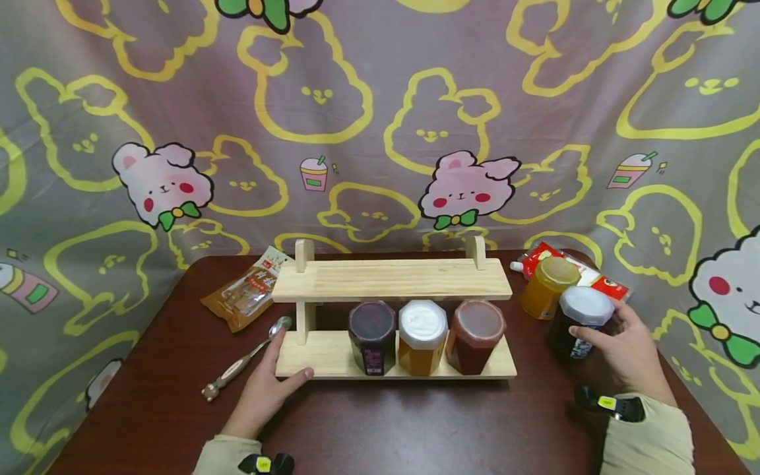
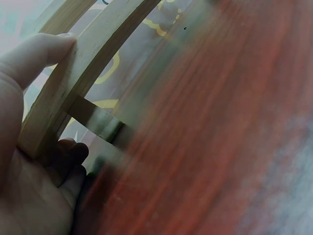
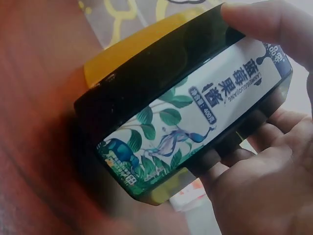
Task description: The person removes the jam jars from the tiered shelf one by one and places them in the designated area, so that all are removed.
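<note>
A two-tier wooden shelf [image 1: 388, 280] stands in the middle of the table. My left hand [image 1: 266, 390] grips the left end of its lower board; in the left wrist view the thumb lies on one face of the wood [image 2: 93, 54] and the fingers curl behind it. On that board, from left to right, stand a dark purple jar [image 1: 372, 336], an amber jar [image 1: 422, 338] and a red-brown jar [image 1: 476, 336]. To the right of the shelf, my right hand [image 1: 636, 353] holds a dark jam jar [image 3: 171, 112] with a white lid between thumb and fingers. The jar's label shows leaves and blue fruit.
A yellow jar [image 1: 549, 288] is just behind the held jar, with a red-and-white packet [image 1: 605, 284] beyond. Left of the shelf lie a brown snack packet [image 1: 245, 297] and a spoon [image 1: 237, 366] with a bear-shaped handle end. A patterned curtain [image 1: 368, 165] hangs behind the table.
</note>
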The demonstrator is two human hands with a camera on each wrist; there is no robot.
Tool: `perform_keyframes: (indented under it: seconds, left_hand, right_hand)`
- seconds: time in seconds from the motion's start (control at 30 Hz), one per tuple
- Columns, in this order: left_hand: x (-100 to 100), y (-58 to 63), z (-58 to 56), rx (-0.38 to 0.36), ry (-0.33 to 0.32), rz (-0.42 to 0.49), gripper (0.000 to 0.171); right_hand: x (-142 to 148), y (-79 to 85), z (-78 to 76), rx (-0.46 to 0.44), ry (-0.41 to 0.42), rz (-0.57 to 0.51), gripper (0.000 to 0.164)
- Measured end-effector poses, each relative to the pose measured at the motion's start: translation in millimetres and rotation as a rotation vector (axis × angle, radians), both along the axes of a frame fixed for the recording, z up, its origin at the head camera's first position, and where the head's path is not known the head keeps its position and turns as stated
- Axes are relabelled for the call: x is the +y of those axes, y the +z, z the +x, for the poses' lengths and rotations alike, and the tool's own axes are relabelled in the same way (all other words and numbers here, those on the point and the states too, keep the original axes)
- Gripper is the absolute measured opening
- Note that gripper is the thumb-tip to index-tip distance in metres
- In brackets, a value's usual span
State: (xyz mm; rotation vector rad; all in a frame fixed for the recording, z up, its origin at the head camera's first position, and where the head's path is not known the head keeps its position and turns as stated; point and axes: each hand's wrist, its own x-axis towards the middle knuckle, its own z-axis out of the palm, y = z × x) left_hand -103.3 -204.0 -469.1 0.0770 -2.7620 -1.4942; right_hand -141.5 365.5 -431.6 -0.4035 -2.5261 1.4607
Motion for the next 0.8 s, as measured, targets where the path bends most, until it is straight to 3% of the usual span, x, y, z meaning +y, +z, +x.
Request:
perform_keyframes:
  seconds: [0.3, 0.47, 0.6, 0.8]
  left_hand:
    - [1, 1.4, -1.1, -0.002, 0.0, -0.002, 0.102]
    - [1, 1.0, -1.0, -0.001, 0.001, -0.008, 0.103]
    - [0, 1.1, -0.4, -0.014, 0.004, -0.006, 0.103]
    - [0, 1.4, -0.4, -0.024, 0.01, -0.009, 0.104]
  right_hand:
    - [10, -15.1, 4.3, 0.035, -0.011, -0.295, 0.085]
    - [13, -15.4, 4.8, 0.089, 0.03, -0.392, 0.081]
    - [12, -14.9, 3.6, 0.078, 0.034, -0.419, 0.085]
    - [11, -16.7, -0.1, 0.064, -0.034, -0.446, 0.091]
